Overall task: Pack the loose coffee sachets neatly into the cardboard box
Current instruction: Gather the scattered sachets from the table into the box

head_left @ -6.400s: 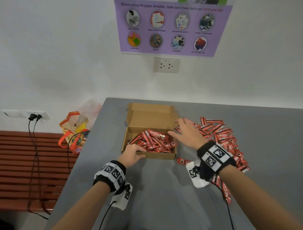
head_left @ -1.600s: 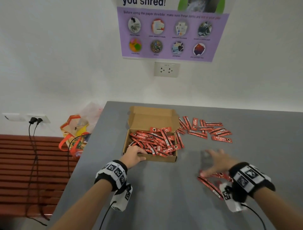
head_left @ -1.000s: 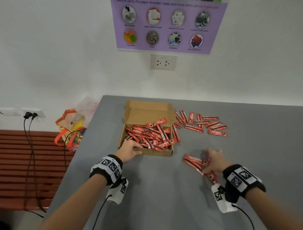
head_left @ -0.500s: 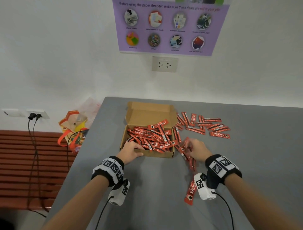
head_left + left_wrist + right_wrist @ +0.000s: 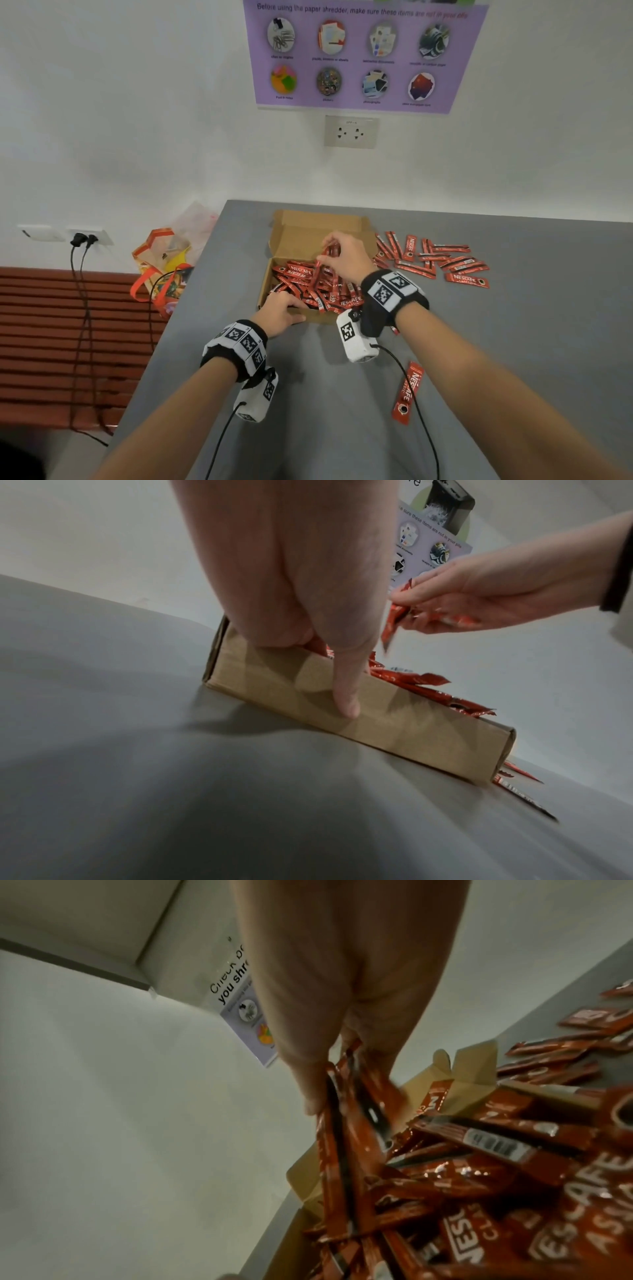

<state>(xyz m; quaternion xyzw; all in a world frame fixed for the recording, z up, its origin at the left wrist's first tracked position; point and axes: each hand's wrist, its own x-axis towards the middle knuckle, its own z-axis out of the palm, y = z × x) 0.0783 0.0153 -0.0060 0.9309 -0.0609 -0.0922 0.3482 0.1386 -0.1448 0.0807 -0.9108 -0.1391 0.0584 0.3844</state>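
An open cardboard box [image 5: 301,240] sits on the grey table [image 5: 342,411], piled with red coffee sachets [image 5: 308,281]. My left hand [image 5: 281,310] grips the box's near wall [image 5: 394,718], thumb [image 5: 346,693] down the outside, fingers over the rim. My right hand [image 5: 342,253] hovers above the box and pinches a small bunch of sachets [image 5: 349,1123] that hangs down towards the pile [image 5: 514,1191]. More loose sachets [image 5: 431,260] lie right of the box. One single sachet [image 5: 407,392] lies near my right forearm.
A wall with a purple poster [image 5: 359,54] and a socket [image 5: 351,132] stands behind the table. Left of the table are a colourful bag [image 5: 161,260], a red slatted bench [image 5: 51,342] and plugged cables [image 5: 80,240]. Bare table surface lies to the right and front.
My right hand gathered sachets from the table's near right, carried them left and up, and now holds them over the box. One sachet dropped behind on the table. The left hand stayed on the box.
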